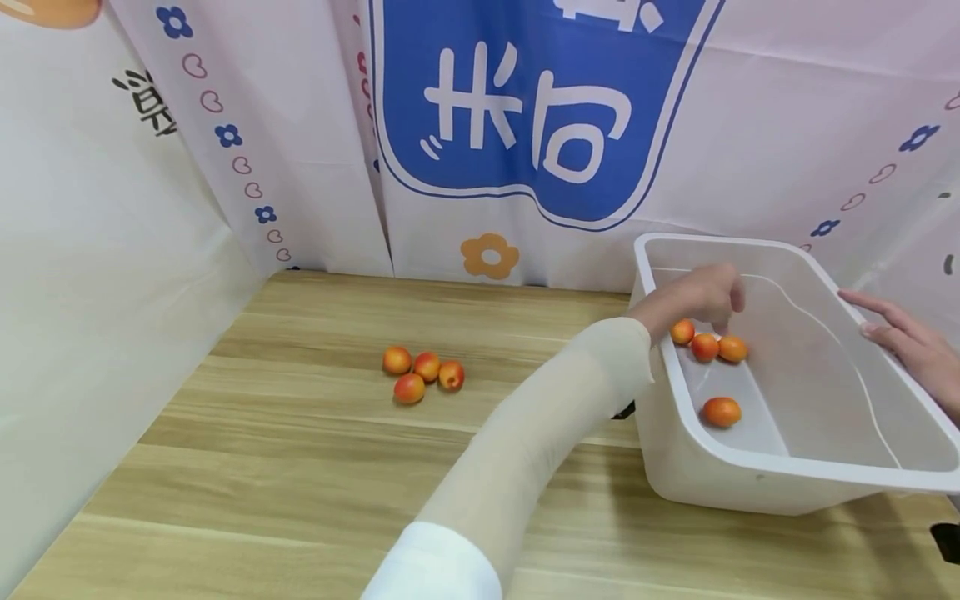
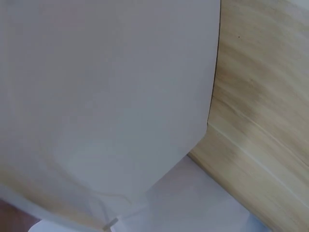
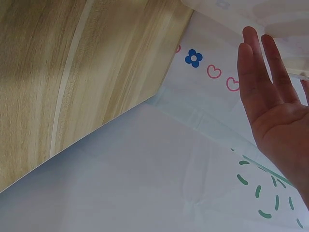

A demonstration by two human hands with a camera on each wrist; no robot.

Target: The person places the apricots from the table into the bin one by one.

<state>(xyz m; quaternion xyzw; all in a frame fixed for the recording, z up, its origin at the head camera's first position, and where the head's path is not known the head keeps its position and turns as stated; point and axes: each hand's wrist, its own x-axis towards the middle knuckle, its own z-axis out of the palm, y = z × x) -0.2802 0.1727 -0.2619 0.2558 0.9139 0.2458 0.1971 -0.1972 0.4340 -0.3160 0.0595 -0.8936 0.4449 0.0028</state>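
A white plastic bin [image 1: 787, 472] stands on the wooden table [image 1: 300, 467] at the right. My left hand [image 1: 701, 296] reaches over its left wall, fingers hanging loosely curled just above three orange-red apricots [image 1: 707, 346] on the bin floor. I see nothing in its grasp. A fourth apricot [image 1: 722, 411] lies nearer in the bin. My right hand [image 1: 907, 342] rests with straight fingers on the bin's right rim; in the right wrist view the right hand [image 3: 275, 106] shows an open palm. The left wrist view is filled by the bin wall [image 2: 106, 96].
Several more apricots [image 1: 423, 371] lie in a cluster on the table left of the bin. A printed cloth backdrop [image 1: 540, 125] closes off the back and both sides. A small dark object [image 1: 947, 540] sits at the right edge.
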